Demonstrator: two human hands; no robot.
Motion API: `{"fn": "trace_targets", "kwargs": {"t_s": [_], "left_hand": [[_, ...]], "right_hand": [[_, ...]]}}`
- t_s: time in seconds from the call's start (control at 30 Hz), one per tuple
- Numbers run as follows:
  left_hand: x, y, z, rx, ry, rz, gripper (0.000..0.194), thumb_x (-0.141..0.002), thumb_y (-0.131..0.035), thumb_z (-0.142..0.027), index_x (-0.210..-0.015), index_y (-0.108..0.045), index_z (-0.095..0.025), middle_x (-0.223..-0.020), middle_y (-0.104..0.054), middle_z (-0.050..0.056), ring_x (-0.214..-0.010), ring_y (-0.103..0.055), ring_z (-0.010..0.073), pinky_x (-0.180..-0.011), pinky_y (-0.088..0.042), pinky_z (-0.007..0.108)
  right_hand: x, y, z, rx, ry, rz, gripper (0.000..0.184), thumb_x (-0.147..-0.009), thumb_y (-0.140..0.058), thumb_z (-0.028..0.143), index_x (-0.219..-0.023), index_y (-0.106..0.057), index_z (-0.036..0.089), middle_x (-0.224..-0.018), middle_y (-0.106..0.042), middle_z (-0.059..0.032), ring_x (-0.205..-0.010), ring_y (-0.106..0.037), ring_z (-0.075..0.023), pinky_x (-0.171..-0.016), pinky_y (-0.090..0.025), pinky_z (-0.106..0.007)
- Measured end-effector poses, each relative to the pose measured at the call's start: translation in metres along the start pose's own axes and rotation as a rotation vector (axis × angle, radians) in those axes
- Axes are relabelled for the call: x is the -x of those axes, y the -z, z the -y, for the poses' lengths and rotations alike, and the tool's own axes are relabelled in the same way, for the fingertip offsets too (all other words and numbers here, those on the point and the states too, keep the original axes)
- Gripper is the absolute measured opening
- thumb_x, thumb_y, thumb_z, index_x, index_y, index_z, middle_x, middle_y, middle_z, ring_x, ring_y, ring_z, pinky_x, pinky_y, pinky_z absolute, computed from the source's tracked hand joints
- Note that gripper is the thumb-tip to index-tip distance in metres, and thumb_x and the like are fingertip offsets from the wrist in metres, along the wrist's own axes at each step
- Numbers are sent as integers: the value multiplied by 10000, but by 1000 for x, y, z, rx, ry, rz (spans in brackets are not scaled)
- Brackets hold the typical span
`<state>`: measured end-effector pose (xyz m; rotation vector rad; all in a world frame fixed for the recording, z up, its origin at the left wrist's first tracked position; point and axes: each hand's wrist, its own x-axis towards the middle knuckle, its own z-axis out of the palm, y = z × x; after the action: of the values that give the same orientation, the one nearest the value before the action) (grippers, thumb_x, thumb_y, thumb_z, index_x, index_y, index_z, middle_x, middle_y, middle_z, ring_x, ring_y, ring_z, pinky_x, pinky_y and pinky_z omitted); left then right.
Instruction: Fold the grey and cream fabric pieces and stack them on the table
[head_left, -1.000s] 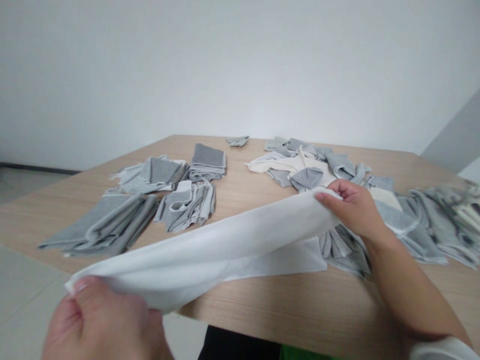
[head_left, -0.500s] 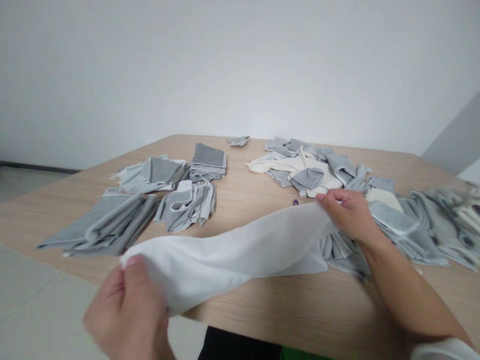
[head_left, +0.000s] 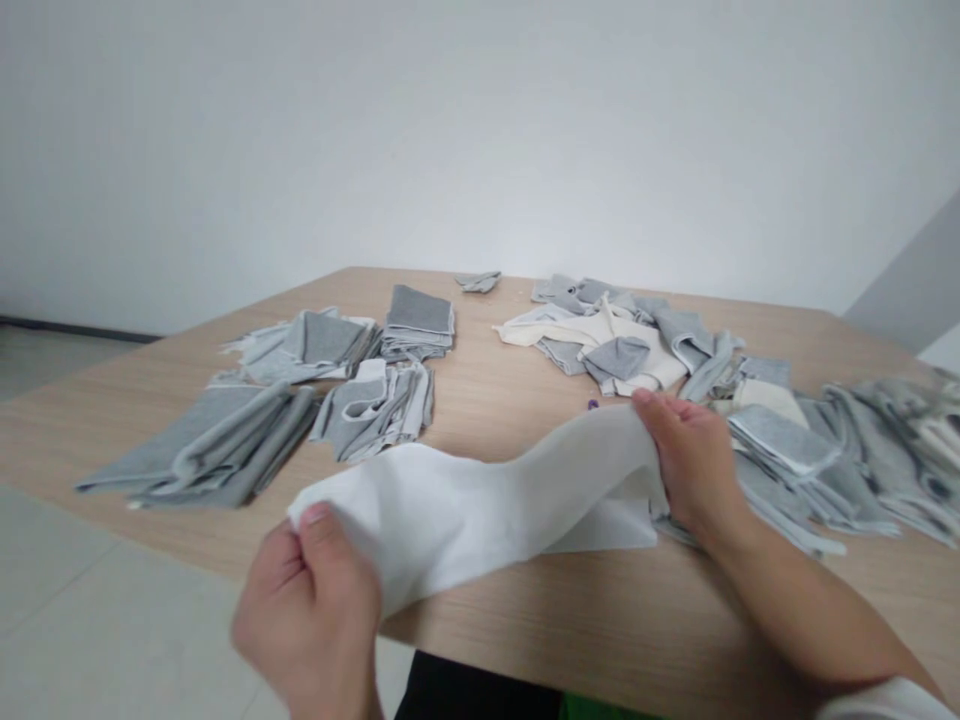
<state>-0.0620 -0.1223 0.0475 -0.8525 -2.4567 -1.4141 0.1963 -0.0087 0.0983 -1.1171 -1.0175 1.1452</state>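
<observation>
The left hand [head_left: 311,600] pinches the near left end of the white cloth [head_left: 465,510] between thumb and bent fingers; the right hand [head_left: 690,460] pinches its far right end likewise. The white cloth hangs slack between them above the table [head_left: 480,420]. A white flap [head_left: 611,527] lies under the right half of the white cloth; I cannot tell whether it is part of the same piece. Left of the white cloth and a little beyond it lies a grey fold [head_left: 202,440]; to its right, past the right hand, lie grey pieces [head_left: 784,440] and then a grey heap [head_left: 870,430]. Just beyond the white cloth are a strip pile [head_left: 352,430], off its left end, and a purple thing [head_left: 593,404], too small to make out. Farther beyond it, a pale pile [head_left: 315,345] and a square stack [head_left: 418,312] stand toward its left, a mixed heap [head_left: 600,335] toward its right. Farthest are a grey scrap [head_left: 478,282] and the wall [head_left: 480,130].
</observation>
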Motion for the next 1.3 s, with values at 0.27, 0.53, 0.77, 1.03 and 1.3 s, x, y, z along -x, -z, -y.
{"fn": "trace_targets", "kwargs": {"t_s": [0.27, 0.53, 0.77, 1.03, 1.3], "left_hand": [[63, 3, -49, 155, -250, 237, 287, -946, -431, -320, -715, -565, -214, -544, -542, -42, -525, -534, 123, -503, -320, 235], [90, -16, -54, 343, -632, 391, 157, -940, -464, -238, -811, -553, -223, -569, -609, -38, -470, -591, 122, -436, -349, 232], [89, -18, -51, 408, -734, 402, 112, -914, -520, -172, -903, -631, -171, -656, -647, 2, -558, -617, 120, -514, -419, 219], [74, -14, -46, 322, -746, 244, 113, -901, -566, -172, -891, -670, -129, -694, -679, 40, -610, -642, 127, -568, -452, 216], [84, -27, -44, 185, -890, 196, 192, -910, -534, -197, -1068, -622, -136, -740, -694, 41, -604, -640, 162, -551, -443, 268]], "right_hand": [[34, -29, -32, 199, -56, 163, 424, -681, -688, 534, -533, -531, 169, -443, -445, 45, -404, -336, -69, -377, -238, -202], [50, -35, -58, 307, 14, 279, 396, -725, -663, 452, -523, -454, 184, -469, -405, 53, -459, -343, -70, -409, -259, -191], [52, -24, -59, 43, 18, 612, 382, -810, -618, 517, -688, -560, 159, -586, -520, 20, -523, -418, -79, -482, -357, -195], [58, -28, -51, 24, -49, 646, 318, -795, -666, 476, -776, -658, 158, -635, -608, -3, -530, -497, -87, -481, -406, -189], [55, -28, -47, 193, 57, 481, 327, -828, -628, 441, -667, -661, 159, -597, -599, 11, -559, -520, -103, -507, -407, -197]]}}
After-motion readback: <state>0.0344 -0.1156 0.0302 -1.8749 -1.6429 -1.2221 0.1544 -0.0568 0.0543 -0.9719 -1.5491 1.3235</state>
